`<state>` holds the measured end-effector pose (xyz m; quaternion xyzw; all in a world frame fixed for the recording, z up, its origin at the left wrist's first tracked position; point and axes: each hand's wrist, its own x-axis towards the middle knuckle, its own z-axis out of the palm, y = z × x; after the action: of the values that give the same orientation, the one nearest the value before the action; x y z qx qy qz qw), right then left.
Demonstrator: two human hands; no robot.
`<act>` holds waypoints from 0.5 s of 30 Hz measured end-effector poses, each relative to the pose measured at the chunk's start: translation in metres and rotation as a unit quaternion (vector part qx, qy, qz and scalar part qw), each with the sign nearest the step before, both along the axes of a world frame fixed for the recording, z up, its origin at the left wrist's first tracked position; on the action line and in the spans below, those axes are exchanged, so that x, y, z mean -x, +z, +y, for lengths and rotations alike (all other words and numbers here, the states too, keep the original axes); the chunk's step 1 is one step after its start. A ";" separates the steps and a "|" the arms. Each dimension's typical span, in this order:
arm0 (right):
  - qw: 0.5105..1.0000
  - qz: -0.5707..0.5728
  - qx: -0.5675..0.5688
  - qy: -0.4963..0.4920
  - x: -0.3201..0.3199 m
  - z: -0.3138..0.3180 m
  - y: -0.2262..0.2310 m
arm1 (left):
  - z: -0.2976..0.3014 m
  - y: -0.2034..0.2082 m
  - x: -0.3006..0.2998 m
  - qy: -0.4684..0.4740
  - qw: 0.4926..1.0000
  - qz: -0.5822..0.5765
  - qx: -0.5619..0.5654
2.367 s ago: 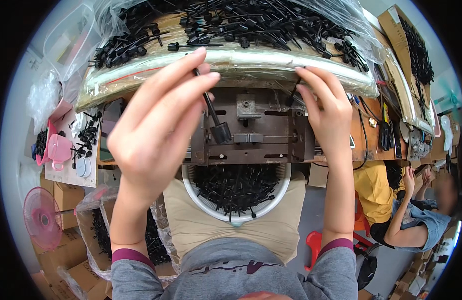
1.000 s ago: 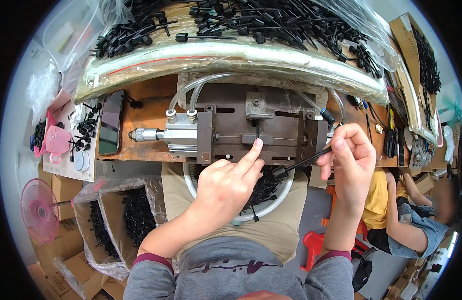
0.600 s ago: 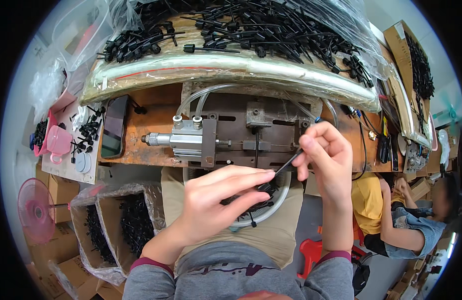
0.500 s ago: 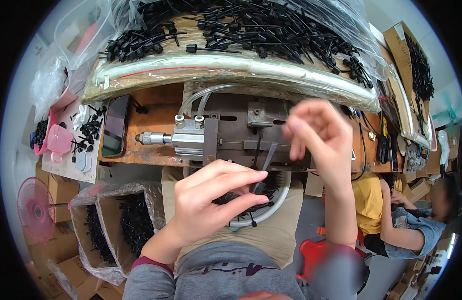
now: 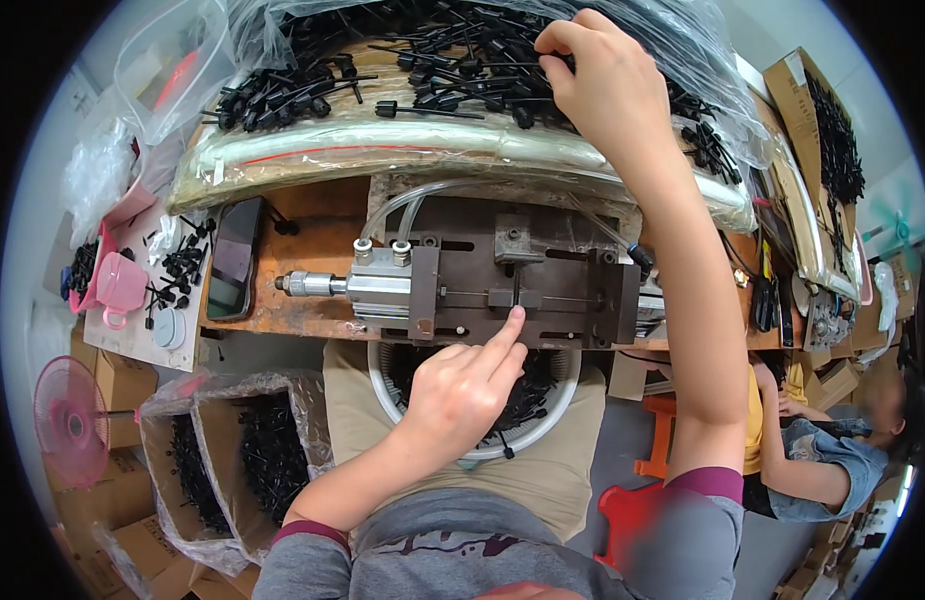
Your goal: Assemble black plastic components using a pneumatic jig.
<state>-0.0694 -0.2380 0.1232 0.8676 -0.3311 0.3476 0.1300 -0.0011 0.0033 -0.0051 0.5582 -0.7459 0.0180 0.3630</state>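
My left hand (image 5: 461, 400) is in front of a metal clamping fixture (image 5: 573, 262), palm down. Its index finger is stretched out, with the tip at the small dark blocks (image 5: 502, 298) in the fixture's middle; the other fingers are curled, and nothing shows in them. My right hand (image 5: 611, 85) reaches over the far pile of black plastic parts (image 5: 463, 70), which have ribbed heads and thin stems. Its thumb and index finger close around a part in the pile, mostly hidden among the others. A silver air cylinder (image 5: 380, 295) with clear hoses adjoins the fixture's left side.
Below the bench edge, a round white-rimmed basket (image 5: 386, 400) of black parts rests at my lap. Plastic-lined boxes (image 5: 233, 395) of parts stand lower left. A phone (image 5: 233, 257) lies left of the cylinder. Another person (image 5: 818, 455) sits at the right. A pink fan (image 5: 75, 420) stands left.
My left hand has let go of the black part it held and moved its index finger up to the fixture. My right hand has travelled up and away to the far pile.
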 end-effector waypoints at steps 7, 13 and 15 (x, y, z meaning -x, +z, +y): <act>0.998 0.053 0.034 0.030 -0.004 -0.026 -0.011 | -0.008 0.004 -0.001 0.007 1.000 -0.008 -0.020; 0.941 -0.175 -0.230 0.175 0.028 0.027 0.005 | -0.004 0.006 -0.009 -0.014 0.998 0.014 -0.067; 0.842 -0.249 -0.416 0.237 0.051 0.059 0.005 | 0.002 0.019 -0.011 -0.030 0.969 0.224 -0.101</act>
<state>-0.1205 -0.1790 0.1283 0.7765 -0.2504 0.4011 -0.4164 0.0100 0.0050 0.0144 0.5588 -0.6600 -0.1938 0.4632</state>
